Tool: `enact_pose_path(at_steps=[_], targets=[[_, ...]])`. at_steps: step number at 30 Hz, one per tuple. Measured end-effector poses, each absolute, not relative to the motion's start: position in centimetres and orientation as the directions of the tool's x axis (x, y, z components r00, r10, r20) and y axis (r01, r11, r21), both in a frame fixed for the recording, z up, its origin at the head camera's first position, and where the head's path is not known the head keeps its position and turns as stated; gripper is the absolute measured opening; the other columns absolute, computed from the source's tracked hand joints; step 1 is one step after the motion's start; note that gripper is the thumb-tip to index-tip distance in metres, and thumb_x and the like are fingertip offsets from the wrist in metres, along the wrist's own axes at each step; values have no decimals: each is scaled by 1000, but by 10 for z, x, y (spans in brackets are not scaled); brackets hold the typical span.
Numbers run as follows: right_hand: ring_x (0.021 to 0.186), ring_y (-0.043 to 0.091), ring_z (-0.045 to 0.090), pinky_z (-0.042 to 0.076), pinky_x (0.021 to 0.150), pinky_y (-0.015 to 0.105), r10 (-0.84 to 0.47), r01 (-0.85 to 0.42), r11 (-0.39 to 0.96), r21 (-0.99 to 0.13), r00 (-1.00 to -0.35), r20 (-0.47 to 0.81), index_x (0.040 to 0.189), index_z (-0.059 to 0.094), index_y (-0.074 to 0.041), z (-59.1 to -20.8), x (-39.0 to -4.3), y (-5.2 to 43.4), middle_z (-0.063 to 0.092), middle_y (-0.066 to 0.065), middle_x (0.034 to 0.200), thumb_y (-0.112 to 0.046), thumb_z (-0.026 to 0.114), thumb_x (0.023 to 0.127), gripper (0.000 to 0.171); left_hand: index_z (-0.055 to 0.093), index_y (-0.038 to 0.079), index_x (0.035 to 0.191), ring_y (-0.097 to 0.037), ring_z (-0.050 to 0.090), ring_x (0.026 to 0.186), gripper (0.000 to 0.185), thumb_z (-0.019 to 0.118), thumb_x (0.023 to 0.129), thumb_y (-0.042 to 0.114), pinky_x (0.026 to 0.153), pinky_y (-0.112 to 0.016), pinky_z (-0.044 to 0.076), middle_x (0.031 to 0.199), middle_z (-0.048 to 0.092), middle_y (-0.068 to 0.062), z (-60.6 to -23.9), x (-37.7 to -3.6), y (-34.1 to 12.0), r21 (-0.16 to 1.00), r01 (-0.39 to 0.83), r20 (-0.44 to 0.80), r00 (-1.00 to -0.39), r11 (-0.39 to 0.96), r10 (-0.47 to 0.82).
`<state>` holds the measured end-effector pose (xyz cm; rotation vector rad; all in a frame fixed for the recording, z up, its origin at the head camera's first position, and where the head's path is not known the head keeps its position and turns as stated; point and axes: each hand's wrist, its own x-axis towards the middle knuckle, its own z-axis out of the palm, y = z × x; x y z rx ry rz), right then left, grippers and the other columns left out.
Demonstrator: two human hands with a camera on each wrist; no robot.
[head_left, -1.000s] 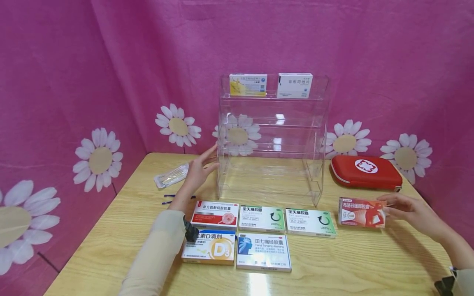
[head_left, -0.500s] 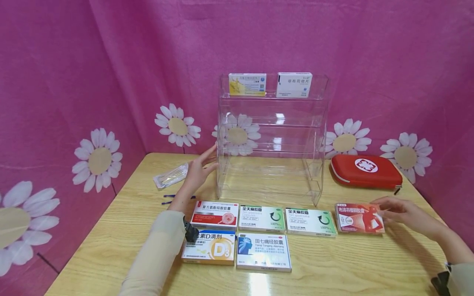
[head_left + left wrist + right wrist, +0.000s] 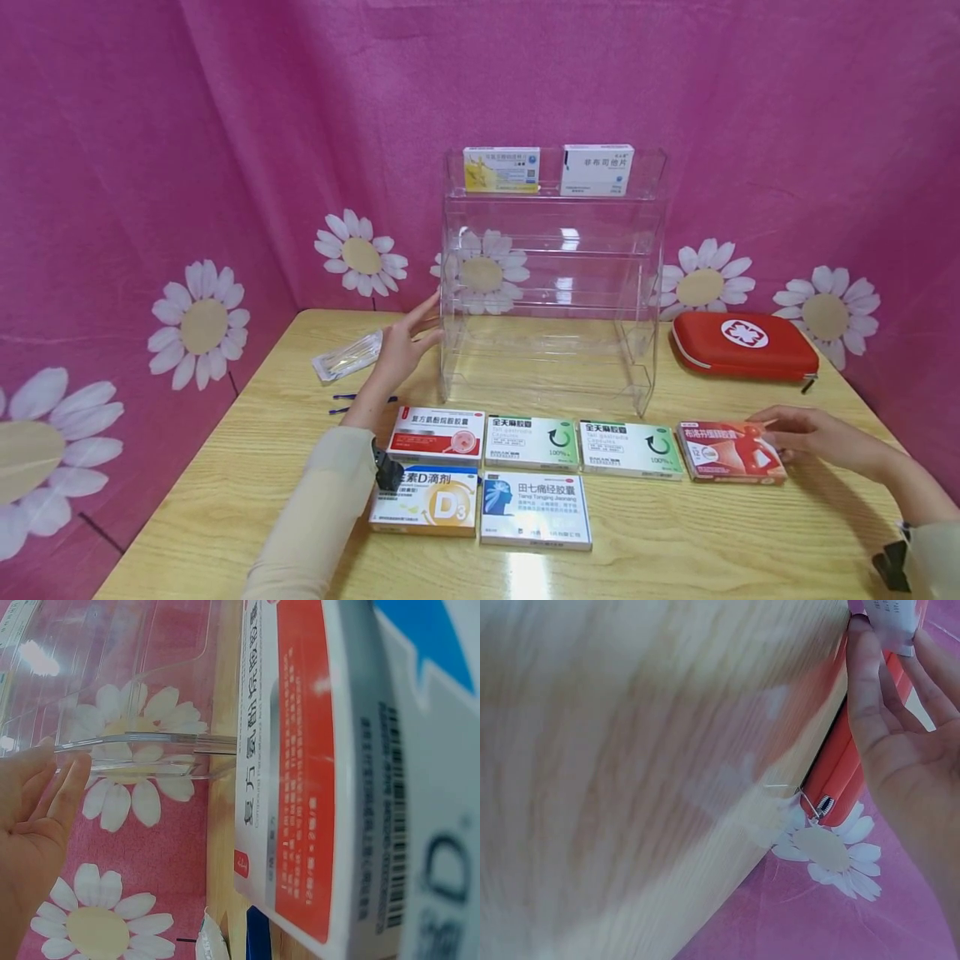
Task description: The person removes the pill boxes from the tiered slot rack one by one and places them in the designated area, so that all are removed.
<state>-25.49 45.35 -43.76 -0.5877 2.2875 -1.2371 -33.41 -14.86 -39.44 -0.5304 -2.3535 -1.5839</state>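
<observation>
My right hand (image 3: pixel 795 433) pinches the right end of a red medicine box (image 3: pixel 731 452), which lies flat on the wooden table (image 3: pixel 750 533) at the right end of a row of boxes. In the right wrist view the hand (image 3: pixel 907 735) has thumb and fingers either side of the box's end (image 3: pixel 891 619). My left hand (image 3: pixel 405 342) rests with straight fingers against the left wall of a clear acrylic shelf rack (image 3: pixel 551 275). The left wrist view shows that hand (image 3: pixel 34 817) beside the rack (image 3: pixel 150 742).
In front of the rack lie a red-and-white box (image 3: pixel 437 435), two green-and-white boxes (image 3: pixel 531 443), a D3 box (image 3: pixel 427 500) and a blue-and-white box (image 3: pixel 534 510). Two boxes (image 3: pixel 501 170) stand on the top shelf. A red case (image 3: pixel 742 343) sits right, a clear packet (image 3: pixel 348 356) left.
My right hand has lowered the red box from upright above the table to flat on it, beside the right green box. The left hand has not moved.
</observation>
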Motion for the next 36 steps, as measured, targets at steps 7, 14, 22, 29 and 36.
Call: enact_pose_path(at_steps=[7, 14, 22, 29, 36], targets=[[92, -4, 60, 58, 74, 21, -532, -138, 559, -817, -816, -226, 130, 56, -8, -439, -256, 453, 63, -26, 108, -10, 46, 102, 29, 43, 10, 148, -37, 62, 121, 63, 63, 90, -3, 99, -43, 54, 137, 58, -21, -394, -333, -148, 822, 426, 399, -904, 377, 152], [84, -5, 56, 54, 68, 18, -444, -245, 679, -692, -888, -122, 123, 54, 9, -435, -257, 444, 64, -19, 101, -12, 55, 99, 31, 44, 12, 148, -36, 61, 122, 62, 63, 91, -1, 100, -43, 54, 138, 58, -20, -392, -334, -149, 825, 414, 389, -910, 385, 143], [85, -13, 55, 55, 67, 16, -371, -365, 757, -542, -923, 104, 115, 64, 2, -414, -262, 416, 66, -17, 101, -12, 63, 94, 25, 43, 11, 148, -37, 61, 122, 63, 63, 91, -3, 100, -43, 53, 138, 57, -21, -393, -333, -148, 836, 407, 379, -913, 367, 151], [87, -18, 54, 53, 69, 10, -314, -398, 766, -505, -917, 247, 115, 67, -7, -378, -282, 383, 61, -27, 99, -18, 68, 92, 26, 43, 9, 148, -39, 62, 120, 62, 63, 90, -3, 98, -44, 54, 136, 58, -23, -394, -332, -148, 825, 428, 399, -904, 370, 155], [89, -19, 50, 46, 73, -1, -246, -413, 723, -554, -903, 351, 124, 60, -4, -337, -307, 347, 53, -32, 101, -21, 65, 95, 34, 43, 8, 147, -39, 61, 122, 61, 63, 91, -3, 99, -44, 54, 137, 57, -24, -396, -335, -150, 838, 428, 397, -904, 338, 160]])
